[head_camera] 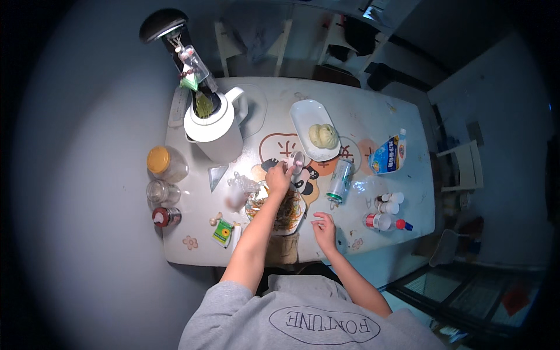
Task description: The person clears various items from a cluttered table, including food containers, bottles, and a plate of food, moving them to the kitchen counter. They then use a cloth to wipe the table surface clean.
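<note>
My left hand (pixel 278 178) reaches over the far edge of a plate of shredded food (pixel 288 214), its fingers on the rim of a small round clear container (pixel 296 162). My right hand (pixel 324 229) is just right of the plate, fingers loosely curled and holding nothing. Beyond the container, a white oval dish (pixel 308 114) carries pale steamed buns (pixel 323 136). A silver and green can (pixel 339 180) lies on its side between that dish and my right hand. Left of the plate sits a crumpled clear plastic bag (pixel 243 183), beside a blurred pale round thing (pixel 235 199).
A white jug (pixel 218 140) and a lamp (pixel 164 26) stand at the far left. Jars (pixel 168 164) line the left edge, with garlic (pixel 215 219) and a green packet (pixel 223 233) nearby. At right are a blue pouch (pixel 388 155), small white bottles (pixel 389 208) and a plastic bottle (pixel 379 222).
</note>
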